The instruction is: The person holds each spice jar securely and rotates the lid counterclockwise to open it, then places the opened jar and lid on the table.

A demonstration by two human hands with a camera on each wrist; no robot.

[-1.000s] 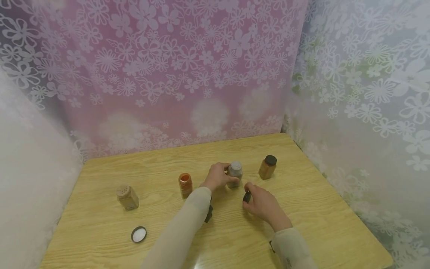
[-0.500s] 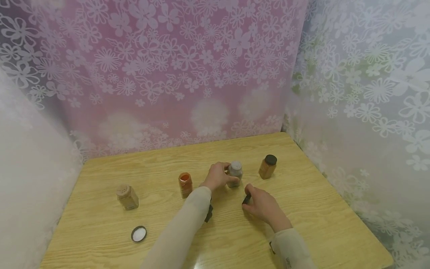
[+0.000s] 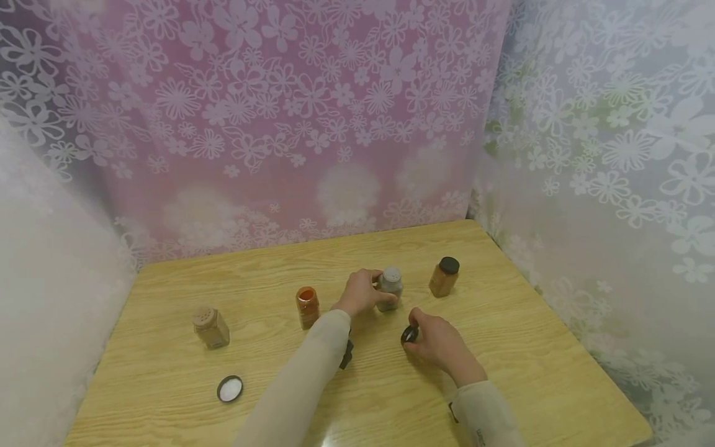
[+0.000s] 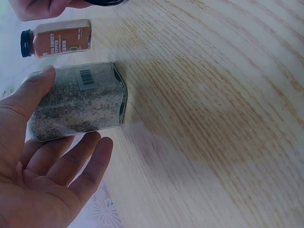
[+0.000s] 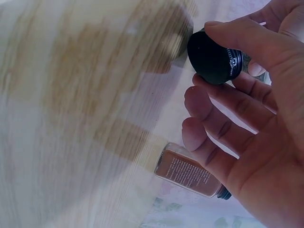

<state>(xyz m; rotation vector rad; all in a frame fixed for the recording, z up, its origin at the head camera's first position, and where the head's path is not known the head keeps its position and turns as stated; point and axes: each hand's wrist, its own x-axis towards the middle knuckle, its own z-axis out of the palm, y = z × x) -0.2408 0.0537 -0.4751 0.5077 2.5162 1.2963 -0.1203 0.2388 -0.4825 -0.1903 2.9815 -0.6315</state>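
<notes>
My left hand (image 3: 360, 293) holds a glass spice jar (image 3: 391, 290) with a white shaker top, its thumb on one side and fingers on the other. Flaky grey-green contents and a barcode show through the jar's glass (image 4: 78, 102) in the left wrist view. Just in front and to the right, my right hand (image 3: 442, 345) pinches a black lid (image 3: 409, 335) between thumb and index finger. The lid is tilted on its edge, close over the table, part of its inside showing in the head view. In the right wrist view its black top (image 5: 211, 59) faces the camera.
A capped reddish-brown spice jar (image 3: 444, 277) stands behind my right hand. Left of my left hand are an orange-red jar without a lid (image 3: 308, 308) and a beige jar with a shaker top (image 3: 212, 329). A black-rimmed lid (image 3: 230, 389) lies inside up on the wooden table (image 3: 167, 397).
My right hand has turned the black lid from edge-on so that more of its inside shows. The left hand and its jar have stayed in place.
</notes>
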